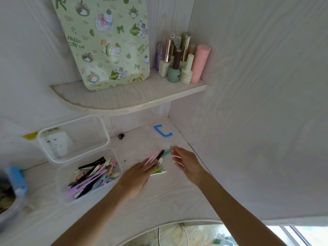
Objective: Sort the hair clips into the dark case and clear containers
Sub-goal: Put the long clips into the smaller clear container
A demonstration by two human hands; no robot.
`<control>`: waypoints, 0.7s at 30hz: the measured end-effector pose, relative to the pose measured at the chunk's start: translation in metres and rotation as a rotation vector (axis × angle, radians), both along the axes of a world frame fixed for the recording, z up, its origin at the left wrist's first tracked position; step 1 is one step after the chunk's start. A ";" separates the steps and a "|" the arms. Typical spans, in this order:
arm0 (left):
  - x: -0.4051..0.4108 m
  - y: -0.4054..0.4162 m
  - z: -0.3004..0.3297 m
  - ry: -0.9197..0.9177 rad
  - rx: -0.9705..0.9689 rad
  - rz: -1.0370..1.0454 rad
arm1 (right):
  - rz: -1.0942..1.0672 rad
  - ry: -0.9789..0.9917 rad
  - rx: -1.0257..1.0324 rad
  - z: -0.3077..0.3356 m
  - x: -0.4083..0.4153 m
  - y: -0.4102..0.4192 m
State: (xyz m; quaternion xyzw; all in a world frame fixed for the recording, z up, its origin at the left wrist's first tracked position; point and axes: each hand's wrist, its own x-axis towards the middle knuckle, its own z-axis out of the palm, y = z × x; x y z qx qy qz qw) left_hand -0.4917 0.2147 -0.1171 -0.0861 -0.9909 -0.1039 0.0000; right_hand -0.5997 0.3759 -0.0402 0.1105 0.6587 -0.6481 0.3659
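Observation:
A small heap of loose hair clips [160, 158] lies on the pale desk [159, 197], pink, black, teal, white and green ones. My left hand [137, 176] rests flat over the near side of the heap, blurred, fingers on the pink and green clips. My right hand [184, 161] hovers just right of the heap with its fingers spread, fingertips at the teal clip. A clear container [117, 166] to the left holds several clips; its open lid [73, 137] stands behind it. A dark case [7, 196] shows at the left edge.
A blue U-shaped piece [162, 131] and a small black claw clip [121, 136] lie near the back wall. Above, a corner shelf [127, 96] carries a green patterned pouch [104, 41] and nail polish bottles [181, 59]. A wall closes the right side.

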 end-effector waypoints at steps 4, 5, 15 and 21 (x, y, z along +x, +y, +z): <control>0.036 0.003 0.013 -0.164 0.038 -0.136 | 0.045 0.195 0.176 -0.021 0.003 0.003; 0.042 0.004 0.016 -0.194 0.067 -0.128 | 0.097 0.268 0.232 -0.029 0.006 0.004; 0.070 0.006 0.022 -0.062 0.356 0.156 | 0.836 0.857 0.776 -0.061 0.037 0.023; 0.075 0.003 0.026 -0.060 0.245 0.425 | 0.983 1.119 0.778 -0.057 0.042 0.008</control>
